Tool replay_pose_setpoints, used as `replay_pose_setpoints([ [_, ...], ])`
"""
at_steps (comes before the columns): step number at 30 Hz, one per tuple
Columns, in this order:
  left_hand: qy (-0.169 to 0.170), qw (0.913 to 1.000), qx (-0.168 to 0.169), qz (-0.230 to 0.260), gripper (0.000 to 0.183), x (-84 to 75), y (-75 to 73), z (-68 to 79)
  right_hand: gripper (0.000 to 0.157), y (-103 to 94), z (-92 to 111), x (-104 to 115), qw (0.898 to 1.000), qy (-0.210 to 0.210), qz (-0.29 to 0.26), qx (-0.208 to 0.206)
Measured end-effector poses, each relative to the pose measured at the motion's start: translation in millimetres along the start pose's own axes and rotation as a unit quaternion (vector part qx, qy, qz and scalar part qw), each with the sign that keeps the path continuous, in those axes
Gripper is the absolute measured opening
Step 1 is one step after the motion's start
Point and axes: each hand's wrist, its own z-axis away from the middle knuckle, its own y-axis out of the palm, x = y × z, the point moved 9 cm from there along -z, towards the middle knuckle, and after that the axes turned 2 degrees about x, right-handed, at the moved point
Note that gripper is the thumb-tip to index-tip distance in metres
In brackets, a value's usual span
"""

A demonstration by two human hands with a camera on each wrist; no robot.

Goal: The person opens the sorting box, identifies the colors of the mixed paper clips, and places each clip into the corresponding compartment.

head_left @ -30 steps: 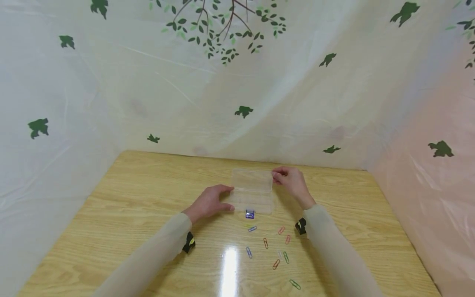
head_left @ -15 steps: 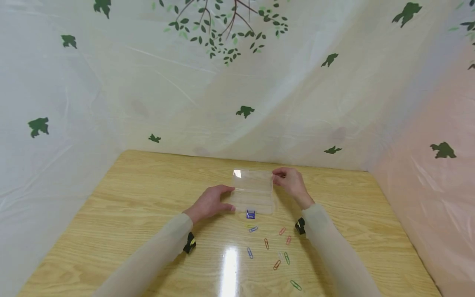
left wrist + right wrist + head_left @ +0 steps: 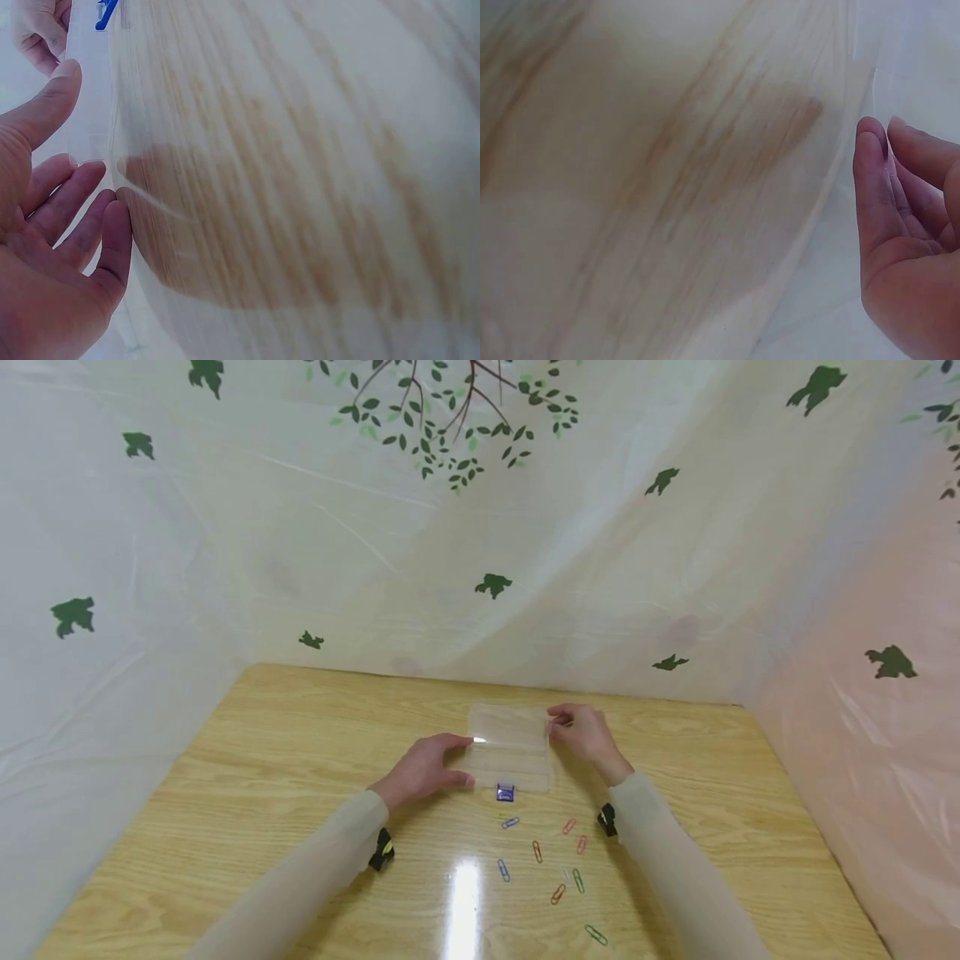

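A clear plastic box [image 3: 510, 768] lies on the table with its lid [image 3: 510, 725] raised at the back. The blue latch [image 3: 506, 792] is at the front edge; part of it also shows at the top of the left wrist view. My left hand [image 3: 423, 766] holds the box's left end, thumb at the front corner and index finger near the hinge. At the lid's right edge, my right hand [image 3: 588, 735] pinches the clear plastic between thumb and fingertips. In the right wrist view, the thumb and index finger [image 3: 870, 165] nearly meet around the thin edge.
Several paper clips in blue, red, pink, green and other colours lie scattered in front of the box, among them a blue clip [image 3: 503, 870] and a green clip [image 3: 596, 935]. A pale sheet [image 3: 375, 568] with leaf prints hangs behind the wooden table [image 3: 285, 735].
My right hand has come slightly down and towards me with the lid, and the bright reflection on the lid has shifted. The left hand stays at the box's left end.
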Motion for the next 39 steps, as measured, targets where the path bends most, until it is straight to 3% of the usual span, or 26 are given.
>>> replay_pose_setpoints([
  [7, -0.002, 1.0000, 0.002, 0.004, 0.069, -0.2, 0.2, 0.1, 0.032, 2.6, -0.7, -4.0, 1.000, 0.007, 0.009, 0.016],
  [15, 0.002, 1.0000, -0.003, 0.009, 0.070, 1.2, -0.4, 2.2, 0.037, -5.7, 7.0, 1.3, 1.000, -0.001, 0.005, 0.007],
  [30, -0.001, 0.9999, -0.004, 0.015, 0.072, 2.1, 2.0, -0.4, 0.034, -28.6, 46.2, 23.0, 0.999, -0.040, 0.031, -0.020],
  [39, 0.008, 0.9998, -0.007, 0.019, 0.073, 1.2, 2.1, 0.4, 0.031, -32.9, 72.9, 29.6, 0.998, -0.053, 0.035, -0.005],
])
